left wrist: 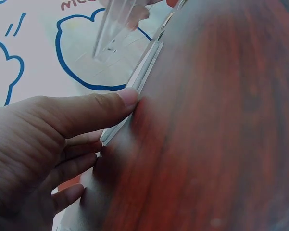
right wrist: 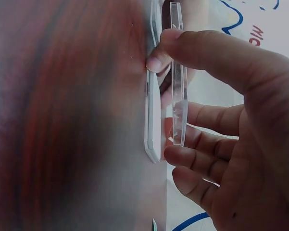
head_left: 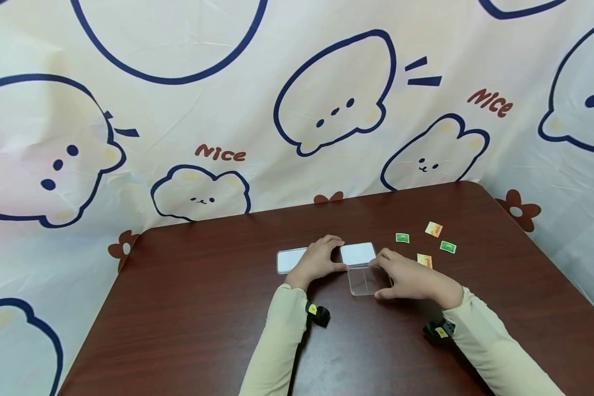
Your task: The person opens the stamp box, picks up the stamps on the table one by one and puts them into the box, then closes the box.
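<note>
A shallow clear plastic box with a white inside (head_left: 358, 254) lies on the table. My left hand (head_left: 318, 259) grips its left end, the thumb on the near edge and the fingers on the far side. My right hand (head_left: 410, 279) holds a thin clear plastic lid (head_left: 361, 281) by its edges, thumb on one side and fingers on the other. In the right wrist view the lid (right wrist: 179, 96) is raised, with a gap between it and the white box (right wrist: 153, 110).
A second flat white box (head_left: 289, 260) lies by the left wrist, partly hidden by it. Right of the hands are small green cards (head_left: 447, 247) and small orange cards (head_left: 433, 229). Behind the brown table (head_left: 203, 308) hangs a printed cloth (head_left: 203, 110).
</note>
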{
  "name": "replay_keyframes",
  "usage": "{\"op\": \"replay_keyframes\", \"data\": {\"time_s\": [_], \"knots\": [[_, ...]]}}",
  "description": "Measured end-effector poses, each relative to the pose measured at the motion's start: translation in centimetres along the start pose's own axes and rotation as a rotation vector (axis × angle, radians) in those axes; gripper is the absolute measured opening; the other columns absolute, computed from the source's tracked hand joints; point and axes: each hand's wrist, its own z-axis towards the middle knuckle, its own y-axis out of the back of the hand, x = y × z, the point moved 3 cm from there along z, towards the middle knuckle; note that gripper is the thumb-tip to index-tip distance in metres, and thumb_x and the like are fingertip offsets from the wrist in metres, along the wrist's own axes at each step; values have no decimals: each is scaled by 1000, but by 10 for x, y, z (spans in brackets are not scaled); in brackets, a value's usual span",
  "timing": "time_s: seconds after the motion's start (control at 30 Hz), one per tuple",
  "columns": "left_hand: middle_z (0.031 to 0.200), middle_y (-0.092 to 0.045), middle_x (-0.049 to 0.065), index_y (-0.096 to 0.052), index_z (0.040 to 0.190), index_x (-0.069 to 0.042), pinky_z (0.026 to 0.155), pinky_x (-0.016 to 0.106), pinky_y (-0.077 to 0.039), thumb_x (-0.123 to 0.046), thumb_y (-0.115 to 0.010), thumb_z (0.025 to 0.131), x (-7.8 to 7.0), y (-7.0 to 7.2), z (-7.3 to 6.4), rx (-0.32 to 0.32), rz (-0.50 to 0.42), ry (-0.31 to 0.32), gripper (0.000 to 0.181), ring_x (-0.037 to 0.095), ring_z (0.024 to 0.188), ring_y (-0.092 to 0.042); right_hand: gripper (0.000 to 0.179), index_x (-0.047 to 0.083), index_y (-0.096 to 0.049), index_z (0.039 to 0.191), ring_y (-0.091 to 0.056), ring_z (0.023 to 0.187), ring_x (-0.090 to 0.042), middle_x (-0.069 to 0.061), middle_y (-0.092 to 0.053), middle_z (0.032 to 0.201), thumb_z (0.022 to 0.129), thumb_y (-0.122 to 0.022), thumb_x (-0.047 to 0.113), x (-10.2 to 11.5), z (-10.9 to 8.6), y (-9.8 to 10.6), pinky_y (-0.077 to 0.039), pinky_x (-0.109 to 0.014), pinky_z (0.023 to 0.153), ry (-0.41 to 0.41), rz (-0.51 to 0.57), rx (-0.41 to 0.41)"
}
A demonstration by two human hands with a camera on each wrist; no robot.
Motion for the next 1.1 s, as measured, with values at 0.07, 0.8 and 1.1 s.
{"op": "replay_keyframes", "data": {"time_s": [0.07,0.8,1.1], "knots": [[144,-48,2,-52,139,-13,112,45,-34,-41,-73,85,0,0,0,3,1,2,65,22,136,-44,58,4,-58,122,-46,84,-11,-5,-50,112,78,-78,36,1,-2,-2,-42,-25,71,6,-1,8],[145,-48,2,-52,140,-13,113,47,-32,-42,-72,85,0,-2,0,4,-16,6,65,22,137,-42,55,9,-59,120,-51,94,-11,1,-51,109,78,-78,40,7,-20,-23,-47,-32,79,55,-46,8],[145,-47,2,-51,140,-12,113,47,-32,-41,-72,85,-1,0,-1,4,-15,10,66,22,137,-42,56,8,-59,120,-49,95,-12,0,-51,109,77,-78,39,10,-21,-23,-46,-31,78,69,-63,-2]]}}
